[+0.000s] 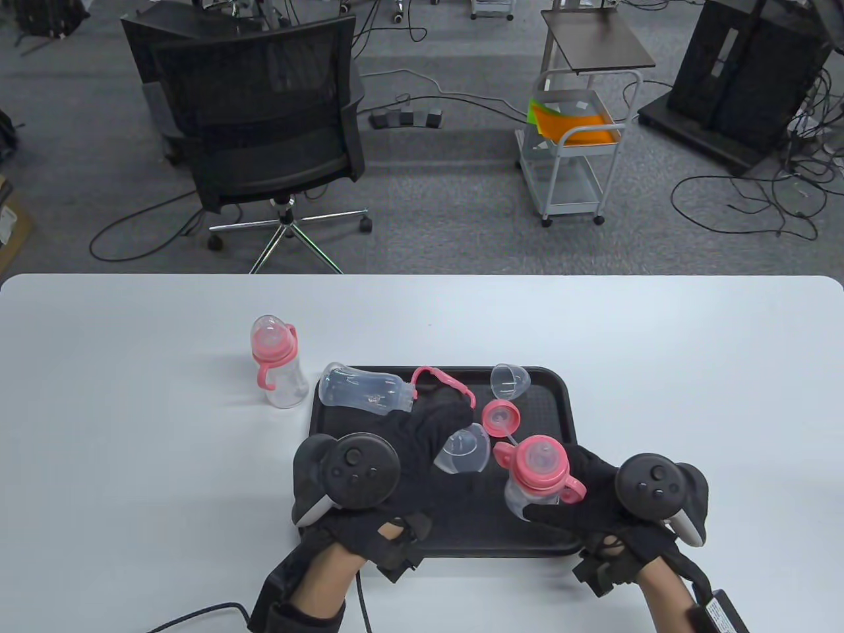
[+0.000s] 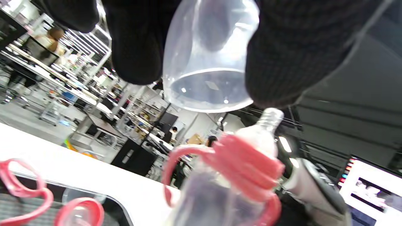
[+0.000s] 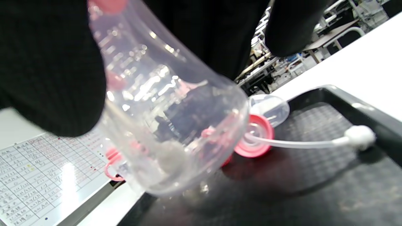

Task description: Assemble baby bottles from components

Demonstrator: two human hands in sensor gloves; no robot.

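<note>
Table view: left hand [image 1: 389, 455] fingers pinch clear domed plastic cap [image 1: 463, 450] beside pink-collared clear baby bottle [image 1: 537, 478], gripped by right hand [image 1: 613, 504] over black tray [image 1: 560, 395].

Bare table [image 1: 692, 395] right of tray [image 1: 567, 409]; finished bottle [image 1: 278, 362] crowds left

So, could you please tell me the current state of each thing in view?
Left hand: holds clear cap.
Right hand: grips capless bottle, upright.
Finished bottle: capped, upright on table.
Bare bottle: lying across tray rim.
Spare cap: loose on tray.
</note>
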